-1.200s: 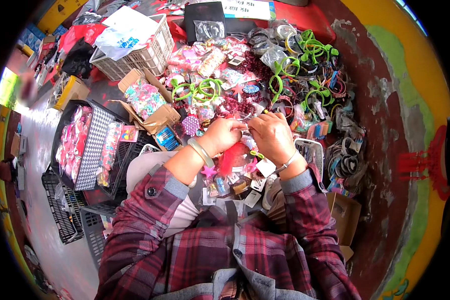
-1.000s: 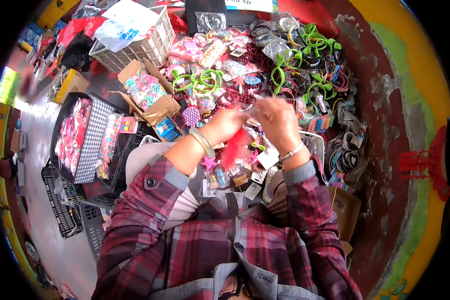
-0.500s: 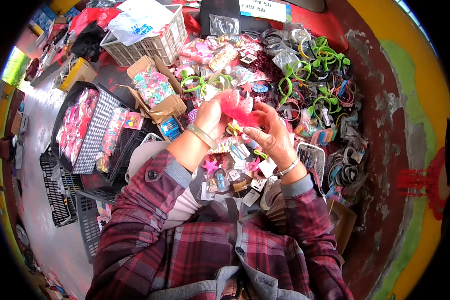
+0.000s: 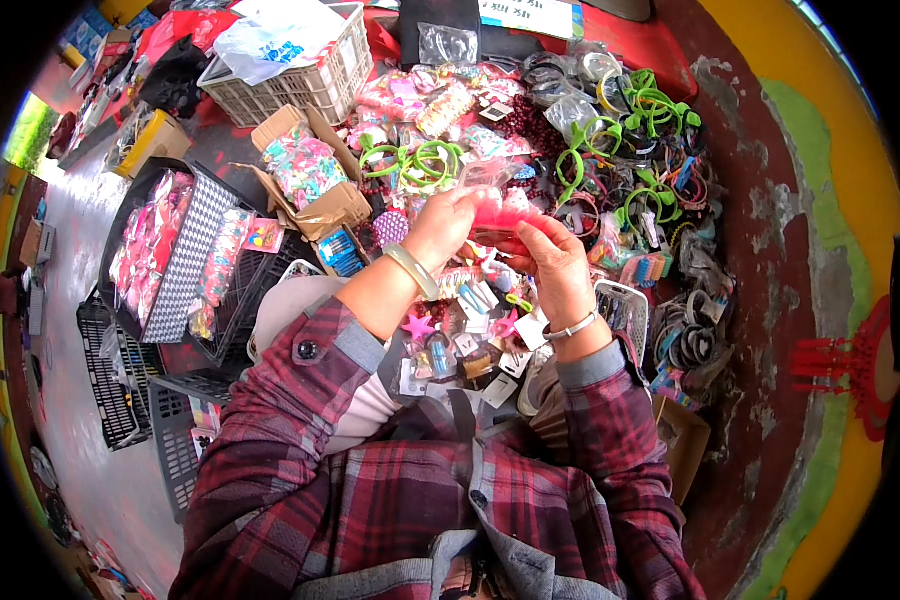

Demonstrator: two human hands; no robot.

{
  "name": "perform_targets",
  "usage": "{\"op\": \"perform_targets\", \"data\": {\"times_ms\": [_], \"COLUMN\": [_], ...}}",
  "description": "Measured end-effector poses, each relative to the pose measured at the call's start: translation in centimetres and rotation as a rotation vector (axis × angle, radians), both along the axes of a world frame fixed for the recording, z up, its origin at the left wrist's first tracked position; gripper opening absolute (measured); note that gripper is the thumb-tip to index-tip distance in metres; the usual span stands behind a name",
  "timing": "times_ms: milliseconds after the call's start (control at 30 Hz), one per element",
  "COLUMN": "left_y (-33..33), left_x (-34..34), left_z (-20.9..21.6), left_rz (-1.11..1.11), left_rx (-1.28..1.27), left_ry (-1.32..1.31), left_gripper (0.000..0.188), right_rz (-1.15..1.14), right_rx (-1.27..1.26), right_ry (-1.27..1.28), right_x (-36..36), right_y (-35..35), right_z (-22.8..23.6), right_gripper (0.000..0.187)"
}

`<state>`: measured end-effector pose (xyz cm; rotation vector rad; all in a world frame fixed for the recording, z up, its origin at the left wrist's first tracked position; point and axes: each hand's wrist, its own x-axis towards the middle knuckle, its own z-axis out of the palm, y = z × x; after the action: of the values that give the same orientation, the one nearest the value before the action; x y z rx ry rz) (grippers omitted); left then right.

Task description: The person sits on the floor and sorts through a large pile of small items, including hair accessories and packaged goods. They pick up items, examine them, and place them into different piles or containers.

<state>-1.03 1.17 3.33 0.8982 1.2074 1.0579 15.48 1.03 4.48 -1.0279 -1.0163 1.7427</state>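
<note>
A red, fluffy hair ornament (image 4: 502, 216) with pale dotted parts is held between my two hands above the pile. My left hand (image 4: 438, 232), with a pale bangle at its wrist, pinches the left side of it. On the other side, the thumb and fingers of my right hand (image 4: 560, 268) are closed on its right edge; a metal bracelet circles that wrist. Some fingertips are hidden behind the red material. Below my hands lie pink star-shaped pieces (image 4: 418, 326), hair clips on white cards (image 4: 478, 297) and other small packets.
Green headbands (image 4: 432, 163) lie beyond my hands, and more (image 4: 660, 110) at the far right. An open cardboard box (image 4: 342, 205) of bagged pieces and a black patterned basket (image 4: 185, 262) stand left. A beige crate (image 4: 300, 92) sits behind, a white basket (image 4: 625, 318) at right.
The red hair ornament has been lowered and turned, its fluffy part now stretched between my hands. My left hand has shifted slightly right, and my right hand's fingers have closed on the ornament's edge.
</note>
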Motion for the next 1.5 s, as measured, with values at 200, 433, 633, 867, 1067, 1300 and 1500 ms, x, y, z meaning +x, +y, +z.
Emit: {"op": "perform_targets", "data": {"times_ms": [200,433,633,867,1067,1300,1500], "left_y": [1.1,1.4,0.8,-0.2,-0.8,-0.8,-0.7], "left_x": [-0.3,-2.1,-1.1,0.1,0.3,0.1,-0.1], "left_z": [-4.3,-1.3,-0.7,0.7,0.9,1.2,1.2], "left_rz": [0.044,-0.047,-0.237,-0.322,-0.325,-0.585,-0.564], "left_rx": [0.348,0.131,0.007,0.107,0.406,0.423,-0.053], "left_ry": [0.185,0.471,0.468,0.515,0.907,0.719,0.296], "left_gripper": [0.030,0.030,0.021,0.025,0.029,0.033,0.029], "right_rz": [0.088,-0.056,0.046,0.013,0.042,0.202,0.157], "right_rx": [-0.169,0.072,0.692,1.098,1.033,0.459,0.500], "right_ry": [0.160,0.109,-0.238,-0.828,-0.894,-0.581,-0.689], "right_x": [1.0,4.3,4.0,3.0,3.0,3.5,3.8], "right_y": [0.4,1.6,1.0,0.4,0.8,1.1,1.4], "right_z": [1.0,1.6,3.3,3.5,3.5,2.7,2.2], "right_gripper": [0.020,0.022,0.024,0.024,0.020,0.018,0.017]}}
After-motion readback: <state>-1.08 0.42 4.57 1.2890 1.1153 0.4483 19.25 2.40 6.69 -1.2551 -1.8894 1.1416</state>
